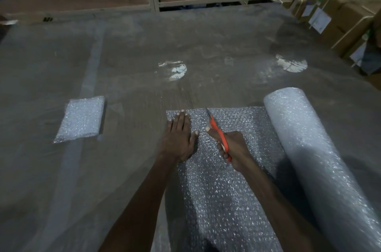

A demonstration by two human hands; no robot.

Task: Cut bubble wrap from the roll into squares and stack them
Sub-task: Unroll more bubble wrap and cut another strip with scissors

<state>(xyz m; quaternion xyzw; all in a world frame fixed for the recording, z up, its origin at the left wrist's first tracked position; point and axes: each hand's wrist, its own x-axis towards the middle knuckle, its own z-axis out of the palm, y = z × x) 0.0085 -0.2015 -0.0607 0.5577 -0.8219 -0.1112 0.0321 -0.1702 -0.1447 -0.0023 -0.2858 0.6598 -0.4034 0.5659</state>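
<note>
**Fingers flat on wrap, scissors mid-sheet**

Fingers [181, 116] of left hand [179, 138] straight and pressed side by side, palm down on the unrolled clear bubble wrap sheet [218, 190], near its far left corner; thumb splayed out to the right. Right hand [233, 148] curled round the orange-handled scissors [219, 136], fingers through the loops. Metal blades pointing away toward the sheet's far edge, tips close to that edge, roughly midway between left hand and roll. How far the blades are parted: cannot tell. Both forearms reaching in from the bottom, lying over the sheet.

Sheet running from the bottom edge up to just past the fingertips, its right side feeding into the large white cylindrical bubble wrap roll [313, 159], which lies slanted at right. Small stack of cut bubble wrap squares [81, 118] well apart to the left, flat on the grey concrete floor [185, 45]. Two shiny light patches on the floor further out. Brown cardboard boxes [346, 16] tied with string along the far right.
</note>
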